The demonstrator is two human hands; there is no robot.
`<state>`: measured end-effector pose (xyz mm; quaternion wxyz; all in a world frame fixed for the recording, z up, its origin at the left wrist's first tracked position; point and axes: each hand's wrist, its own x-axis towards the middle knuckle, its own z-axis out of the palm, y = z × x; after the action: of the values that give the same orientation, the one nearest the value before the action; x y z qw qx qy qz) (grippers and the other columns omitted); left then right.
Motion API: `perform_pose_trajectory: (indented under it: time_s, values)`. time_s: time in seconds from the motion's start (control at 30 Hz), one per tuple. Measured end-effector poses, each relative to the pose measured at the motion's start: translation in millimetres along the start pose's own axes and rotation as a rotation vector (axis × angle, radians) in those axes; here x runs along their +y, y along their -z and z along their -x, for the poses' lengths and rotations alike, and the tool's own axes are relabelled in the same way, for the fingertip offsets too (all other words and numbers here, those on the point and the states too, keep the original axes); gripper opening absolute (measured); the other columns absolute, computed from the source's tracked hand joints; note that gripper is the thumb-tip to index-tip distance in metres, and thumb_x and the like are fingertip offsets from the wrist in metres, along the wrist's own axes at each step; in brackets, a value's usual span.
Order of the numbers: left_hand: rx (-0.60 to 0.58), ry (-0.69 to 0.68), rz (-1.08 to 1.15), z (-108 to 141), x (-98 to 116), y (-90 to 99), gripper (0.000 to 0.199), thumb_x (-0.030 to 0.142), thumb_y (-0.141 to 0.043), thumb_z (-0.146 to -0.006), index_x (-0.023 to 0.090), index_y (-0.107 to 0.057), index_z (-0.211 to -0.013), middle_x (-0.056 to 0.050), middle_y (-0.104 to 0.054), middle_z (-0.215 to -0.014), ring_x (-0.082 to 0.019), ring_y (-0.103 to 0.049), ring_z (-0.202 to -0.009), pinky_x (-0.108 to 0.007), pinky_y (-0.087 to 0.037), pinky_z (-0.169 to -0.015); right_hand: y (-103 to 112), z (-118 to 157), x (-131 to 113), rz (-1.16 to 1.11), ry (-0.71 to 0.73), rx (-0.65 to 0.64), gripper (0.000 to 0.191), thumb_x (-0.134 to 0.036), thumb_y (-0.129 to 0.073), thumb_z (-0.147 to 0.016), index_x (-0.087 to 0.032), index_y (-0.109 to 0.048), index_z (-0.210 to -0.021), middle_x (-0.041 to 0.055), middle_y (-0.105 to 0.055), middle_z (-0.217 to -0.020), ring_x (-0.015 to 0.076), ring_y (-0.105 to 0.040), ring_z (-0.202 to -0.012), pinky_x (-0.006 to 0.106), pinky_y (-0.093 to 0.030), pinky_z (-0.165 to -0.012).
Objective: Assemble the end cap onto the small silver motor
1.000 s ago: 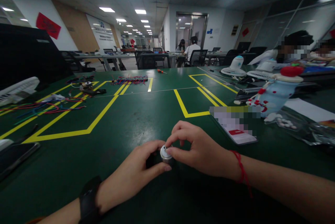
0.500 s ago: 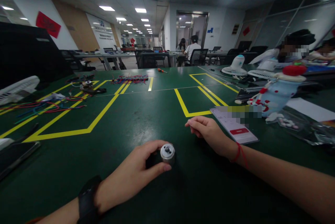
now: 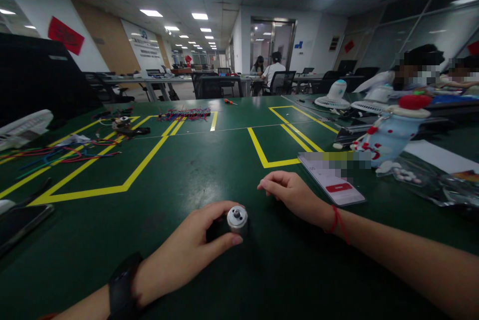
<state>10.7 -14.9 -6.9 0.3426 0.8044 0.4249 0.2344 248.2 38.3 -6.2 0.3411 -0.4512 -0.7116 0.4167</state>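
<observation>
A small silver electric motor (image 3: pixel 237 218) stands upright on the green table, its short shaft and several dark holes facing up. My left hand (image 3: pixel 198 240), with a black watch on the wrist, grips it from the left, thumb in front and fingers behind. To the right and a little beyond the motor is my right hand (image 3: pixel 286 190), clear of it. Its thumb and fingertips are pressed together in a pinch; whatever they may hold is too small or hidden to make out. A lit phone (image 3: pixel 333 180) lies just right of that hand.
Yellow tape (image 3: pixel 90 193) marks the table. Loose wires (image 3: pixel 75 153) lie at left, a wire bundle (image 3: pixel 187 114) and a screwdriver (image 3: pixel 230 102) farther back. A blue tumbler (image 3: pixel 391 135), plastic bag (image 3: pixel 407 175) and white fans (image 3: pixel 333 95) stand at right, where people sit.
My right hand has moved slightly left and down, closer to the motor, still pinched. My left hand keeps its grip on the motor. The whole view has shifted a little.
</observation>
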Motion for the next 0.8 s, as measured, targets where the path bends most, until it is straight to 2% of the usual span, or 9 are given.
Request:
perform_pose_trajectory:
  time_s: [0.13,0.23,0.37,0.5,0.67,0.8]
  values:
    - [0.02,0.005,-0.002,0,-1,-0.7,0.034,0.029,-0.063,-0.086,0.031,-0.054,-0.119,0.001,-0.063,-0.117,-0.022,-0.058,-0.104,-0.034,-0.044,-0.091,-10,7,-6,0.145,0.23,-0.005,0.016,-0.028,-0.058,-0.085,-0.017,-0.066,-0.093,0.0029,-0.059,-0.089,0.0119,-0.052,-0.073,0.025,-0.042,-0.064]
    - [0.028,0.01,-0.001,0,-3,-1.6,0.034,0.03,-0.064,-0.086,0.031,-0.054,-0.119,0.001,-0.063,-0.115,-0.022,-0.058,-0.103,-0.033,-0.045,-0.089,-23,14,-18,0.155,0.372,-0.002,0.021,-0.027,-0.064,-0.081,-0.018,-0.065,-0.1,0.0037,-0.055,-0.099,0.0121,-0.053,-0.082,0.025,-0.044,-0.071]
    - [0.032,0.016,0.003,0,-5,-2.9,0.036,0.031,-0.064,-0.086,0.03,-0.053,-0.12,0.0,-0.063,-0.113,-0.023,-0.058,-0.102,-0.035,-0.046,-0.088,-32,16,-32,0.131,0.4,-0.003,0.01,-0.023,-0.065,-0.081,-0.018,-0.068,-0.089,0.0035,-0.053,-0.1,0.0134,-0.053,-0.095,0.027,-0.043,-0.085]
    - [0.012,0.01,0.021,-1,-3,-1.5,0.033,0.03,-0.065,-0.086,0.028,-0.055,-0.117,0.0,-0.064,-0.112,-0.022,-0.058,-0.1,-0.034,-0.046,-0.088,-17,11,-32,0.091,0.345,0.015,0.012,-0.027,-0.061,-0.085,-0.018,-0.067,-0.091,0.0028,-0.055,-0.095,0.0127,-0.054,-0.088,0.027,-0.044,-0.078]
    - [-0.017,0.014,0.036,-2,1,1.8,0.032,0.026,-0.065,-0.086,0.028,-0.056,-0.117,0.0,-0.063,-0.113,-0.021,-0.058,-0.1,-0.032,-0.045,-0.088,6,9,-11,0.281,0.359,-0.265,0.013,-0.028,-0.067,-0.08,-0.02,-0.071,-0.09,0.0041,-0.056,-0.098,0.0161,-0.053,-0.093,0.033,-0.042,-0.085]
    - [-0.007,0.033,0.041,-1,-1,1.1,0.034,0.027,-0.065,-0.085,0.027,-0.056,-0.118,-0.001,-0.063,-0.114,-0.022,-0.058,-0.1,-0.032,-0.046,-0.087,8,12,-1,0.404,0.374,-0.362,0.015,-0.032,-0.067,-0.08,-0.026,-0.073,-0.092,0.0042,-0.055,-0.104,0.0192,-0.049,-0.1,0.037,-0.04,-0.088]
